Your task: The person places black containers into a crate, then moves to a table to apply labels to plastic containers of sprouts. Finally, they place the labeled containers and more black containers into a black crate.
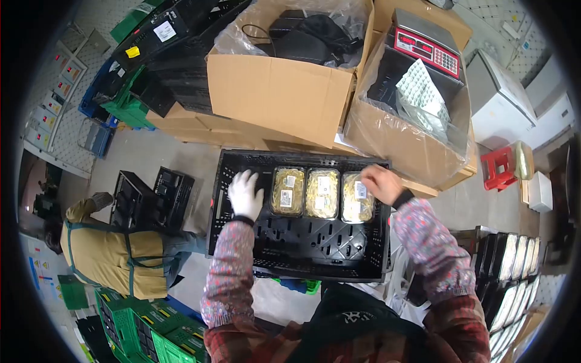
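Note:
Three plastic food packs stand in a row inside a black crate (290,248): a left pack (288,181), a middle pack (322,206) and a right pack (353,209). Each has white labels and pale yellow-green contents that I cannot name exactly. My left hand (245,195), in a white glove, is over the crate's left part, beside the left pack, fingers apart and holding nothing. At the right pack's upper right edge, my bare right hand (384,183) has its fingers curled on the pack; the fingertips are partly hidden.
Beyond the crate stand a cardboard box (278,91) with black items and another box (405,139) holding a scale (426,48). A co-worker (121,254) bends by black crates (136,199) at left. Green crates (145,327) are lower left, stacked packs (508,266) at right, a red stool (498,168) beyond.

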{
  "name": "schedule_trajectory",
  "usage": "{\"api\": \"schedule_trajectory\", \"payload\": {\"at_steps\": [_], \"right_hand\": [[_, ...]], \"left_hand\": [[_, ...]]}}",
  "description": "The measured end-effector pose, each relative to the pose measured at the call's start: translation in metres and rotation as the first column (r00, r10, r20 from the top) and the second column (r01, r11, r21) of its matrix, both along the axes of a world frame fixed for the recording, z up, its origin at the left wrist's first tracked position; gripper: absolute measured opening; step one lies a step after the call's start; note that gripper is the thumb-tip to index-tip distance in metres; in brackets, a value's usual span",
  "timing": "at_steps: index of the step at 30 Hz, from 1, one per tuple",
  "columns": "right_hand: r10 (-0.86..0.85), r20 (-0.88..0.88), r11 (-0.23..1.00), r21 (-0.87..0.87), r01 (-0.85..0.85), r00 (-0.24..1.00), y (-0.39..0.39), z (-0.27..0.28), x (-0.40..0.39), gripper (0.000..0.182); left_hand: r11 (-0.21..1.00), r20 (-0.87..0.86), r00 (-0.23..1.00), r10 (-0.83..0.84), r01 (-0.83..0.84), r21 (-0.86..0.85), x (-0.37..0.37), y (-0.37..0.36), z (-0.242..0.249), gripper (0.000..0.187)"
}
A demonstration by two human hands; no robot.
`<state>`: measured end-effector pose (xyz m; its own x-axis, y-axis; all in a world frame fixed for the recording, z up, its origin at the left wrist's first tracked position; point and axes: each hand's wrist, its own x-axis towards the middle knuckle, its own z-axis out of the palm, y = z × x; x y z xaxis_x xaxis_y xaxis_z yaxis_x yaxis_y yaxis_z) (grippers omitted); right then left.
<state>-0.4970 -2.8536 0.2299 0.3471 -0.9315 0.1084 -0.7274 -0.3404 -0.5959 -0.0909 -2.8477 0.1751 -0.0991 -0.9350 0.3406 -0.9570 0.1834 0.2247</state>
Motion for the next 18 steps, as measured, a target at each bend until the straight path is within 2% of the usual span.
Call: {"api": "schedule_trajectory", "payload": {"at_steps": [1,2,3,4,5,6,8,9,10,12,13,14,16,17,18], "right_hand": [[-0.031,0.083,0.998,0.055,0.027,0.996,0.016,0.004,-0.013,0.015],[-0.072,0.166,0.993,0.108,0.054,0.984,0.033,0.005,-0.026,0.012],[-0.148,0.245,0.979,0.173,0.107,0.958,0.052,0.003,-0.036,0.011],[-0.229,0.315,0.958,0.24,0.157,0.921,0.071,0.002,-0.044,0.009],[-0.337,0.335,0.91,0.355,0.213,0.88,0.092,0.006,-0.048,0.009],[-0.39,0.406,0.885,0.413,0.215,0.826,0.111,0.0,-0.054,0.009],[-0.382,0.346,0.887,0.397,0.235,0.857,0.151,0.002,-0.063,0.008],[-0.381,0.334,0.887,0.396,0.239,0.862,0.17,0.008,-0.064,0.008],[-0.374,0.325,0.888,0.395,0.234,0.869,0.189,0.015,-0.068,0.008],[-0.506,0.396,0.81,0.524,0.265,0.766,0.227,0.019,-0.08,0.009],[-0.512,0.373,0.825,0.465,0.321,0.773,0.245,0.019,-0.088,0.009],[-0.567,0.365,0.794,0.48,0.373,0.738,0.264,0.012,-0.099,0.01],[-0.602,0.292,0.771,0.454,0.446,0.743,0.291,0.033,-0.11,0.01],[-0.635,0.278,0.749,0.452,0.485,0.721,0.304,0.027,-0.117,0.01],[-0.678,0.251,0.714,0.45,0.537,0.691,0.323,0.024,-0.126,0.009]], "left_hand": [[0.992,-0.089,0.989,0.119,-0.123,-0.042,0.015,0.015,-0.012,0.053],[0.927,-0.195,0.932,0.306,-0.338,-0.163,0.029,0.032,-0.05,0.053],[0.851,-0.344,0.827,0.444,-0.51,-0.127,0.046,0.046,-0.093,0.059],[0.719,-0.504,0.579,0.642,-0.682,0.133,0.057,0.053,-0.134,0.073],[0.557,-0.575,0.217,0.789,-0.647,0.52,0.06,0.052,-0.148,0.088],[0.389,-0.543,-0.29,0.788,-0.449,0.804,0.048,0.047,-0.15,0.095],[0.477,-0.517,-0.525,0.676,-0.222,0.85,0.001,0.035,-0.094,0.092],[0.634,-0.58,-0.536,0.614,-0.103,0.767,0.02,0.022,-0.149,0.084],[0.606,-0.564,-0.553,0.613,-0.129,0.785,0.002,0.01,-0.132,0.076],[0.585,-0.443,-0.634,0.634,0.017,0.811,-0.013,0.004,-0.106,0.089],[0.563,-0.425,-0.676,0.603,-0.017,0.826,-0.007,0.004,-0.103,0.092],[0.54,-0.409,-0.715,0.567,-0.052,0.84,0.0,0.003,-0.101,0.096],[0.511,-0.43,-0.643,0.634,-0.069,0.857,0.002,0.005,-0.06,0.094],[0.501,-0.478,-0.549,0.685,-0.121,0.857,0.004,0.003,-0.052,0.083],[0.567,-0.564,-0.495,0.661,-0.163,0.807,0.01,0.003,-0.056,0.07]]}}
